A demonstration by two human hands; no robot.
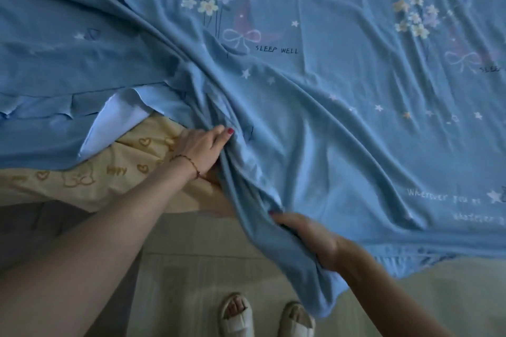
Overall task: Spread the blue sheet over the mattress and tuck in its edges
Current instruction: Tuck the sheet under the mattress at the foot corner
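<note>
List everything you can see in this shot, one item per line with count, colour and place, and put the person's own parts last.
blue sheet: one, blue with flower, star and "SLEEP WELL" prints, spread rumpled over most of the bed, its near edge bunched and hanging toward the floor.
yellow cover: one, pale yellow with heart prints, exposed at the bed's near left edge under the sheet.
floor: pale, along the bottom.
slippers: two, white, on the feet at bottom centre.
bracelet: one, dark red, on the left wrist.
left hand: one, gripping the bunched sheet fold at centre.
right hand: one, fingers curled into the sheet edge lower down.
</note>
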